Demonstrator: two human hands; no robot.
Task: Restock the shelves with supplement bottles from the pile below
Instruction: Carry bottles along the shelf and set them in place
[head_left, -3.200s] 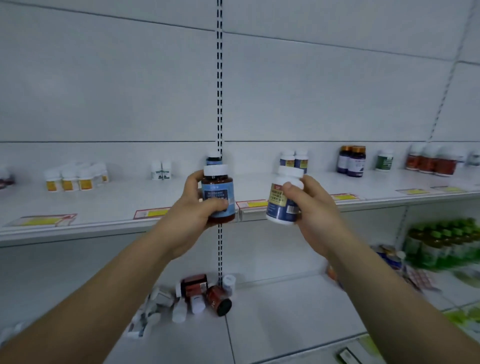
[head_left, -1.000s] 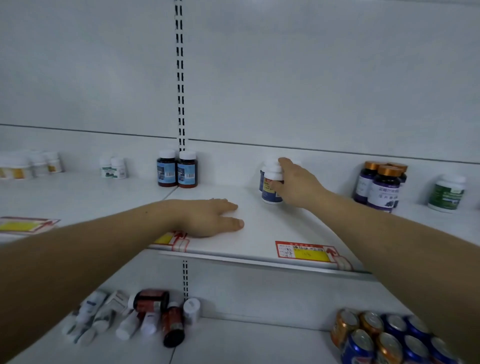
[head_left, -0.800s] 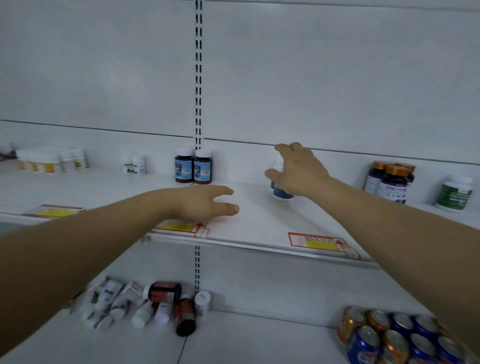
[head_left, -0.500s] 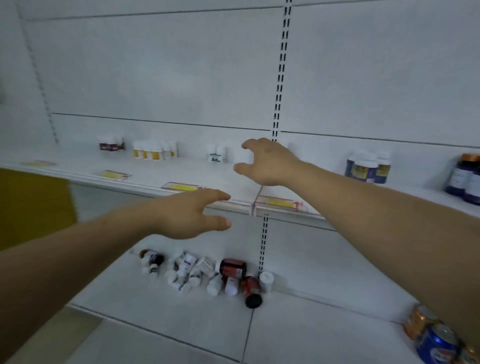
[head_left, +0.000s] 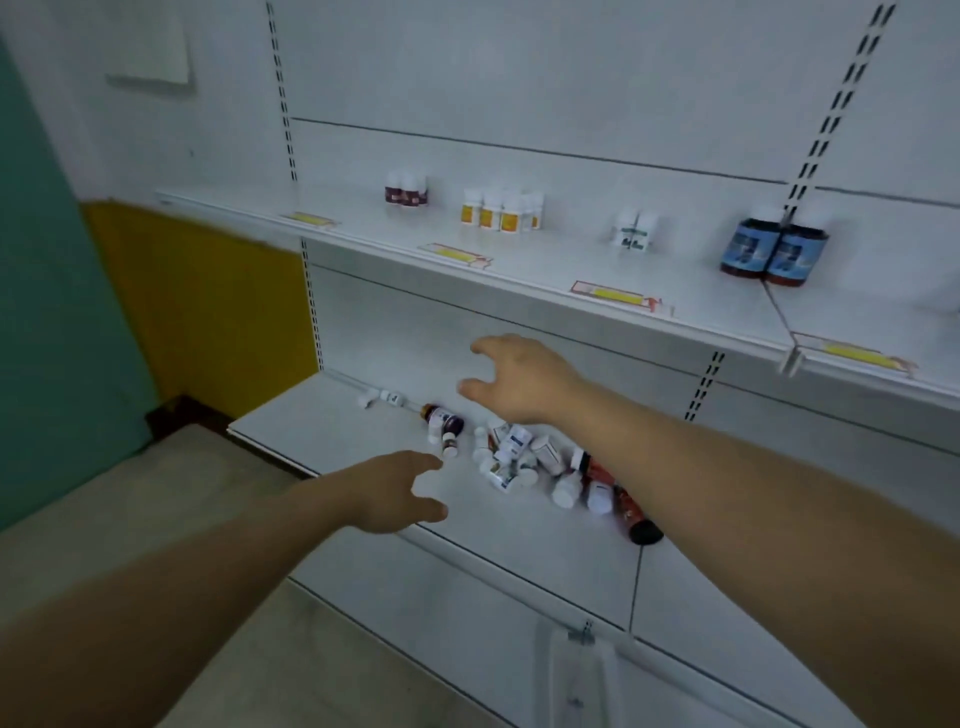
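Both hands empty, fingers spread; left hand (head_left: 392, 491) low, right hand (head_left: 514, 376) above the pile of bottles (head_left: 540, 467) lying on the lower shelf (head_left: 363, 441) just beyond them

Teal wall (head_left: 47, 291) at far left, yellow panel (head_left: 208, 301) beside it below the shelf line, beige floor (head_left: 130, 519) underneath, pale rectangle (head_left: 148, 44) mounted high on the white wall, slotted black upright (head_left: 283, 93) running up the back panel, yellow price tags (head_left: 615, 296) along the shelf edge
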